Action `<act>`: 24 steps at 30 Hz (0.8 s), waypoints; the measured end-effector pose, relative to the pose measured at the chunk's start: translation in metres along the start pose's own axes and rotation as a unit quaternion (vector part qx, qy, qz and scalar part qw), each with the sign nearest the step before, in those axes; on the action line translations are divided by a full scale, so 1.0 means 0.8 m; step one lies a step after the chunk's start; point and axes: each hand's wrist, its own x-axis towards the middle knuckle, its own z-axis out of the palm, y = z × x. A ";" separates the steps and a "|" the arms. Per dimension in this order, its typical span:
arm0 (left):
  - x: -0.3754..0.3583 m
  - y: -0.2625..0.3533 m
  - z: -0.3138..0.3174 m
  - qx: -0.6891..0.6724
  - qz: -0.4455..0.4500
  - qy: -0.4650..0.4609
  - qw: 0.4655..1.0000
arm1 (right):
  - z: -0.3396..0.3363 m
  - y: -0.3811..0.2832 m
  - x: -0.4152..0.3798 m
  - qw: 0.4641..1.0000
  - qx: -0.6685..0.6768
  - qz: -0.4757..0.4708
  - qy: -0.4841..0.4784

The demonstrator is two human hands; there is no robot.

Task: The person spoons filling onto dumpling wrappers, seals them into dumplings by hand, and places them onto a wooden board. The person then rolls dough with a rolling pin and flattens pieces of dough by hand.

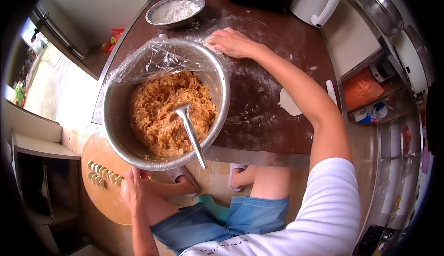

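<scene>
My right hand (231, 42) reaches across the floured table, its fingers curled over a pale piece of dough (210, 44). At lower left, beside the rim of the big bowl, my left hand (131, 189) has its fingers drawn together; what they hold, if anything, is hidden. Near those fingertips, rows of small pale dumplings (102, 172) lie on a round wooden board (111, 212). Between my hands stands a large metal bowl (223, 112) of orange-brown filling (155, 126), partly covered by plastic wrap (148, 57). A metal spoon (192, 138) rests in the filling, handle over the rim.
A smaller metal bowl of white flour (175, 11) sits at the far table edge. Under my right forearm lies a flat dough wrapper (289, 102), with a white stick (331, 92) nearby. A white appliance with a green lid (314, 1) stands at the back right.
</scene>
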 end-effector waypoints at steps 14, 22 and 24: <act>-0.093 0.006 0.020 -0.130 0.041 -0.290 0.947 | -0.087 -0.113 -0.251 0.982 0.121 0.143 -0.033; -0.148 0.088 0.078 -0.200 0.114 -0.495 0.838 | -0.071 -0.013 -0.287 0.946 0.067 0.316 0.005; -0.155 0.097 0.089 -0.230 0.109 -0.523 0.813 | -0.064 0.004 -0.287 0.903 0.193 0.384 -0.026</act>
